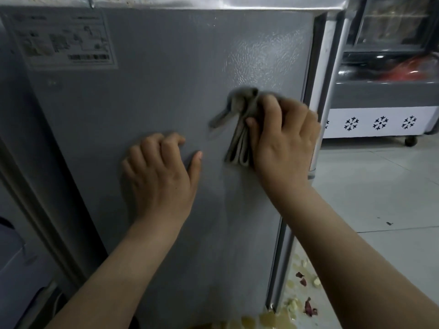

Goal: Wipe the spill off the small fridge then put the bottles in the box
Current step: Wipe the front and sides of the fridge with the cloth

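Grey fridge side panel [154, 96] with label sticker [64, 41], right hand [282, 141] gripping folded grey cloth [240, 129] pressed to it, left hand [159, 172] resting on panel with fingers curled, yellowish spill [273, 319] on floor below, bottles and box out of view

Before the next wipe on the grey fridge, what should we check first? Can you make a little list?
1. Folded grey cloth held firmly in the right hand: ok.
2. Cloth pressed against the grey fridge side panel: ok.
3. Left hand resting on the panel, clear of the cloth: ok.
4. Panel wiped clean: cannot tell, a faint streak shows below the cloth.
5. Floor by the fridge clean: not ok, a yellowish spill with pale and reddish bits lies there.
6. Bottles and box ready: cannot tell, neither is in view.
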Demonstrator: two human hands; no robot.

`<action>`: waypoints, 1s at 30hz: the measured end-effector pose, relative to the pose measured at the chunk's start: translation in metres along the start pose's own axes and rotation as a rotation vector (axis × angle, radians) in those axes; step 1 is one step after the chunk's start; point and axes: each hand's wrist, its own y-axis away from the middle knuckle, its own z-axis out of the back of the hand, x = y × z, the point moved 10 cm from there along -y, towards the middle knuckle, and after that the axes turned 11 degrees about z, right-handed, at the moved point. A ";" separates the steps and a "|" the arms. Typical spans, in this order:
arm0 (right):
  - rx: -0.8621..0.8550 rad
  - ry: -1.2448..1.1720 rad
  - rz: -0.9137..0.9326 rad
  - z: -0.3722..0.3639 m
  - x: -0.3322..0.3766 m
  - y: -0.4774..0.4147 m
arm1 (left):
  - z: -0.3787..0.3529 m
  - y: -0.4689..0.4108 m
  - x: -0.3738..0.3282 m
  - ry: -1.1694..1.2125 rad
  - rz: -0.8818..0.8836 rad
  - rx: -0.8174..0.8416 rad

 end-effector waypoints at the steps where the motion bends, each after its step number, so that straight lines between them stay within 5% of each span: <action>1: -0.026 0.020 0.004 0.000 0.003 -0.008 | 0.000 0.000 0.000 0.008 0.010 0.009; 8: 0.040 0.005 0.156 -0.008 0.037 0.040 | 0.017 0.015 0.034 0.300 0.111 0.137; 11: 0.099 0.020 0.371 -0.010 0.069 0.068 | 0.029 0.040 0.072 0.282 0.142 0.153; 19: 0.088 -0.023 0.308 -0.019 0.114 0.048 | -0.006 0.096 0.144 0.220 0.378 0.346; 23: 0.037 -0.060 0.316 -0.019 0.149 0.045 | -0.019 0.118 0.151 0.231 0.342 0.337; 30: 0.098 -0.172 0.588 -0.022 0.201 0.112 | -0.024 0.138 0.164 0.276 0.410 0.323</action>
